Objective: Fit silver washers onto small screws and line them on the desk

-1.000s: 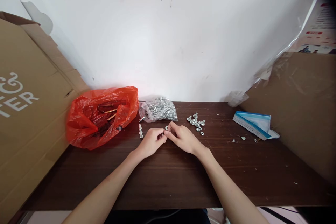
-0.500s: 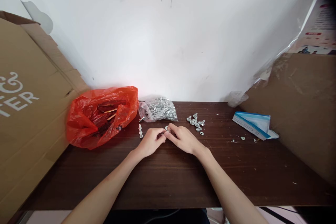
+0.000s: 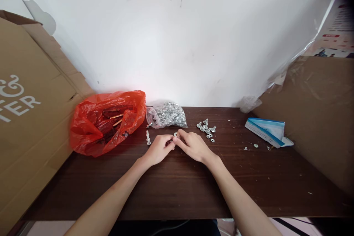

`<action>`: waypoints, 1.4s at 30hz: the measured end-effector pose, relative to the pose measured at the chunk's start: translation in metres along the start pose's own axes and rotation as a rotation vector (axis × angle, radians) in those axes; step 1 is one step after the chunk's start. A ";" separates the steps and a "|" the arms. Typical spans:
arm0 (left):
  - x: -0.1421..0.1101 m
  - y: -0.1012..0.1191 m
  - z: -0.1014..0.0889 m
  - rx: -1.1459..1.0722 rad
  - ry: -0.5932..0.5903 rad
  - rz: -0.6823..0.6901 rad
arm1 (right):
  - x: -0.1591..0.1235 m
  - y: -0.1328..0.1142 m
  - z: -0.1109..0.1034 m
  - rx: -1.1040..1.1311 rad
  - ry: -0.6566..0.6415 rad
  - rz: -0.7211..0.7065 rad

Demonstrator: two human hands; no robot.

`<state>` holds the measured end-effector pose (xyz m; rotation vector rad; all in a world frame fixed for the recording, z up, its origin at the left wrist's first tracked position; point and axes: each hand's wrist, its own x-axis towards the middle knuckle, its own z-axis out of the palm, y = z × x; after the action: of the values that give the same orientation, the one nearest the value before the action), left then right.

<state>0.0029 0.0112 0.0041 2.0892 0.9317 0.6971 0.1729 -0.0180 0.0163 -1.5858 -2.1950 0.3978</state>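
While holding left hand [image 3: 160, 150] and right hand [image 3: 193, 146] tip to tip, curled in, can't tell around what; probably fitting something small by the washer [image 3: 175, 134], between the bolts [image 3: 148, 141] and the hardware pile [image 3: 203, 128]. Next, seems to call for steady pinching, aligning by feel.
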 end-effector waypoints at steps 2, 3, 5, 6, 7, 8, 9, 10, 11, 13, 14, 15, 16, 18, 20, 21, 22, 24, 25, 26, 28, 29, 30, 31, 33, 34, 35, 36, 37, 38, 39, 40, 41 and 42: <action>0.000 0.000 0.000 0.012 -0.007 -0.001 | -0.001 0.000 -0.001 0.000 -0.010 -0.020; 0.000 0.000 -0.001 0.025 -0.010 0.000 | -0.001 0.000 -0.001 -0.006 -0.017 -0.034; 0.000 0.000 -0.001 0.056 -0.010 0.004 | 0.000 0.001 0.001 -0.024 -0.022 -0.055; 0.000 0.000 0.000 0.065 -0.013 0.009 | 0.000 0.002 0.002 -0.029 -0.021 -0.057; 0.000 0.000 0.000 0.066 -0.018 0.018 | 0.001 0.002 0.002 -0.030 -0.021 -0.052; 0.000 0.000 0.000 0.061 -0.022 0.031 | 0.001 0.003 0.003 -0.029 -0.021 -0.041; 0.000 0.000 0.000 0.054 -0.027 0.044 | 0.002 0.003 0.003 -0.030 -0.021 -0.026; 0.000 0.000 0.000 0.049 -0.027 0.051 | 0.002 0.003 0.003 -0.036 -0.018 -0.012; 0.000 0.000 0.001 0.047 -0.023 0.049 | 0.002 0.003 0.002 -0.047 -0.012 -0.002; 0.000 -0.001 0.001 0.051 -0.005 0.026 | 0.001 0.002 0.000 -0.072 0.004 -0.004; 0.000 -0.002 0.001 0.054 0.002 0.015 | 0.000 0.001 -0.002 -0.081 0.009 -0.015; 0.000 -0.002 0.001 0.056 0.005 0.011 | -0.001 0.000 -0.003 -0.088 0.009 -0.028; 0.000 -0.002 0.001 0.058 0.003 0.011 | -0.002 -0.001 -0.003 -0.096 0.003 -0.040; 0.000 -0.003 0.001 0.069 -0.002 0.009 | -0.002 -0.001 -0.003 -0.113 -0.018 -0.057; 0.000 -0.002 0.001 0.075 -0.013 0.013 | -0.001 0.000 -0.001 -0.114 -0.036 -0.056; 0.000 -0.002 0.001 0.072 -0.021 0.023 | 0.000 0.001 0.000 -0.106 -0.043 -0.048; 0.000 -0.002 0.001 0.068 -0.026 0.037 | 0.000 0.001 0.001 -0.094 -0.045 -0.033; 0.000 -0.001 0.001 0.063 -0.024 0.056 | 0.001 0.002 0.000 -0.071 -0.035 -0.004; 0.000 -0.001 0.001 0.064 -0.017 0.055 | 0.001 0.001 -0.001 -0.061 -0.022 0.007; 0.001 -0.001 0.001 0.067 -0.008 0.049 | 0.000 0.001 -0.003 -0.053 -0.008 0.014; 0.001 -0.002 0.001 0.074 0.004 0.038 | -0.001 0.000 -0.005 -0.045 0.007 0.010; 0.001 -0.002 0.001 0.078 0.005 0.039 | -0.001 -0.001 -0.006 -0.044 0.005 0.001; 0.001 -0.003 0.002 0.084 0.006 0.043 | -0.002 -0.001 -0.006 -0.046 -0.001 -0.012; 0.000 -0.003 0.002 0.091 0.007 0.044 | -0.002 -0.001 -0.005 -0.049 -0.009 -0.027; 0.000 -0.003 0.002 0.101 0.008 0.044 | -0.001 0.000 -0.002 -0.057 -0.018 -0.047; -0.001 -0.003 0.002 0.101 0.001 0.048 | 0.000 0.001 -0.001 -0.059 -0.020 -0.043; -0.001 -0.003 0.003 0.099 -0.009 0.058 | 0.000 0.001 0.000 -0.060 -0.021 -0.028; -0.001 -0.003 0.003 0.095 -0.016 0.071 | 0.001 0.002 0.000 -0.060 -0.021 -0.008; -0.001 -0.003 0.003 0.091 -0.019 0.082 | 0.001 0.002 0.000 -0.056 -0.021 0.011; -0.001 -0.003 0.003 0.086 -0.016 0.086 | 0.001 0.002 0.000 -0.052 -0.019 0.025; -0.001 -0.003 0.003 0.081 -0.005 0.081 | 0.001 0.001 -0.001 -0.047 -0.015 0.032; -0.001 -0.003 0.003 0.079 0.008 0.073 | 0.000 0.001 -0.002 -0.041 -0.012 0.029; -0.001 -0.003 0.003 0.079 0.017 0.068 | 0.000 0.000 -0.002 -0.035 -0.014 0.018; 0.000 -0.003 0.003 0.082 0.022 0.067 | -0.001 0.000 -0.003 -0.034 -0.019 0.002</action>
<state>0.0035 0.0112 0.0002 2.1972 0.9197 0.7284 0.1742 -0.0188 0.0189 -1.6089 -2.2258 0.3803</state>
